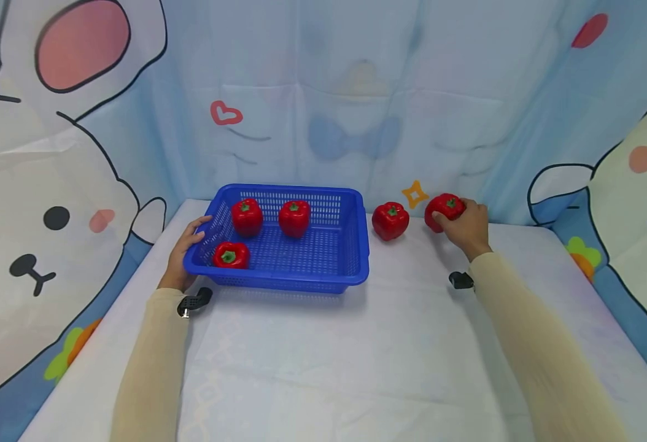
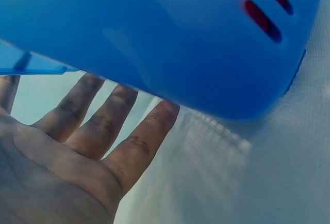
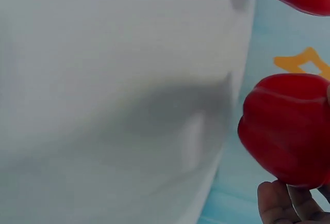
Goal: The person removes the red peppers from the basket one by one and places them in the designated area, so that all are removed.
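Observation:
At the left end of a blue plastic basket, my left hand holds the rim, thumb on top. In the left wrist view its other fingers reach to the basket's edge. Three red bell peppers with green stems lie inside: one back left, one back middle, one front left. To the right, my right hand grips another red bell pepper, its thumb on the near side. A further bell pepper sits between it and the basket.
The table wears a white cloth. A light blue curtain with cartoon animals hangs along the back and both sides, right behind the peppers. A small black device is strapped to the left wrist, another to the right.

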`<action>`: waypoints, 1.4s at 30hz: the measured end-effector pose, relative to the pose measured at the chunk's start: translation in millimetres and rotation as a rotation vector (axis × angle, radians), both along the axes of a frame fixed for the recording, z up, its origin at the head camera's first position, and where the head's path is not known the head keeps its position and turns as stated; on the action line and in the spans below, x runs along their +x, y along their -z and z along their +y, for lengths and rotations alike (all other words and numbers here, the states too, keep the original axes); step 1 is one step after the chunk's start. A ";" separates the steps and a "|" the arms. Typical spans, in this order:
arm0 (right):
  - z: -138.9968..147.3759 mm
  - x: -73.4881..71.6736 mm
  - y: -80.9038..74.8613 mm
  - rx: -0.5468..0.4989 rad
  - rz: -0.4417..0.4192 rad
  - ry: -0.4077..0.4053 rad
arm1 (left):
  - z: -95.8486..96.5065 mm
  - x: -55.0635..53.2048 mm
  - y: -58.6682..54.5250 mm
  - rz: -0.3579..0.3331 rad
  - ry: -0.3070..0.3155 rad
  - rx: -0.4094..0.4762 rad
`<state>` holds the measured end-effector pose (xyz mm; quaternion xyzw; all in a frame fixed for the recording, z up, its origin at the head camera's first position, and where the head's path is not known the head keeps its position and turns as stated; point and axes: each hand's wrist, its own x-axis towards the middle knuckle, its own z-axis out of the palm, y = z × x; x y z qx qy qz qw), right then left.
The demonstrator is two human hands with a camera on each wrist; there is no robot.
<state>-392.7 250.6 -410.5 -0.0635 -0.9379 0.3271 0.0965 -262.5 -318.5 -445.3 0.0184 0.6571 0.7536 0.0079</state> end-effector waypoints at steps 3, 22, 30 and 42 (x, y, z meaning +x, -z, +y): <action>1.3 1.8 7.3 -0.008 -0.038 0.003 | 0.2 0.2 -0.3 0.003 -0.002 -0.005; -17.6 8.5 7.4 0.017 0.162 0.081 | 1.4 -0.3 1.2 -0.007 -0.003 0.001; -93.6 27.7 -45.3 -0.060 0.356 -0.180 | 1.4 -0.6 -1.2 0.001 -0.001 0.007; -222.7 16.9 -79.8 -0.202 -0.188 -0.567 | 0.3 -1.5 1.5 -0.003 -0.019 0.013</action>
